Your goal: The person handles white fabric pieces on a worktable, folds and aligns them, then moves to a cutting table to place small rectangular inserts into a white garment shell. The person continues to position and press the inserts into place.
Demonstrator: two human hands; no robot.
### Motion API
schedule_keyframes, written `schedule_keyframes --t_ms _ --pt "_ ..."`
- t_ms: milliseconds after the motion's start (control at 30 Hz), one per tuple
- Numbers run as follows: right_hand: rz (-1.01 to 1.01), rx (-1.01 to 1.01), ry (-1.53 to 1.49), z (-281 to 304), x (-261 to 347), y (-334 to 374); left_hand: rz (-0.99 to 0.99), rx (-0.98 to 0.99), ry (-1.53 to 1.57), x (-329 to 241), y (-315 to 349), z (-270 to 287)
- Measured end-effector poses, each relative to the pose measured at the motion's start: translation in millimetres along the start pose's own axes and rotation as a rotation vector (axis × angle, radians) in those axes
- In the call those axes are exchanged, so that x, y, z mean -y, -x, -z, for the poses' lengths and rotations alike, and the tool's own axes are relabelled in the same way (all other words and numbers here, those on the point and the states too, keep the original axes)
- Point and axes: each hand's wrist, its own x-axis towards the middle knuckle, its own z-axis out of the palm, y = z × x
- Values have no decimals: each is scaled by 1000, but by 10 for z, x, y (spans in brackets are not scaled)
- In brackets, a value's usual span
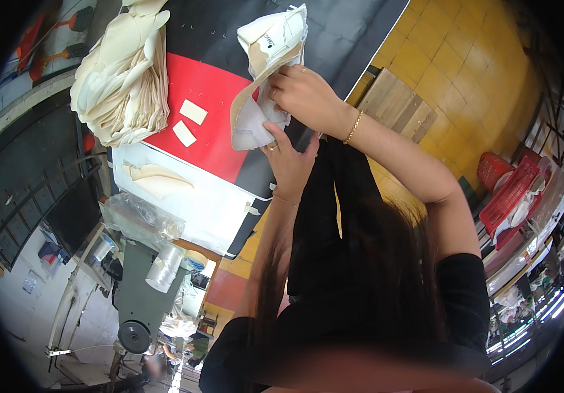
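Note:
A white shoe upper (274,36) with a tan edge stands up from the table, its pale lining (251,121) turned toward me. My right hand (305,97), a gold bracelet at its wrist, reaches in at the upper's opening with its fingers bent and pressed to the lining. What lies between those fingertips is hidden. Lower down, my left hand (287,160) grips the near edge of the upper, thumb against the lining. Two small cream rectangular pieces (193,112) lie to the left on the red part of the tabletop (210,82).
A tall heap of cream cut pieces (125,78) fills the table's left side. Nearer are a loose cream piece (157,180), a clear plastic bag (141,216) and a green sewing machine (141,278) with a thread cone (164,267). Red baskets (511,203) stand at the right.

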Motion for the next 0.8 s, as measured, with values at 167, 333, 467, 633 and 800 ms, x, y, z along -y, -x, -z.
schedule_keyframes --t_ms 167,333,467,633,800 --pt "108 59 95 -38 12 -143 -3 -8 -9 -3 27 -30" --pt "165 127 92 -51 -17 -171 32 -18 -23 2 46 -33" --pt "185 92 52 -26 -89 -180 0 -34 -21 12 38 -25" --pt "178 183 43 19 -101 -184 24 -32 -5 -7 28 -29" --pt "129 180 -131 84 -118 -145 19 -27 -2 -17 17 -6"
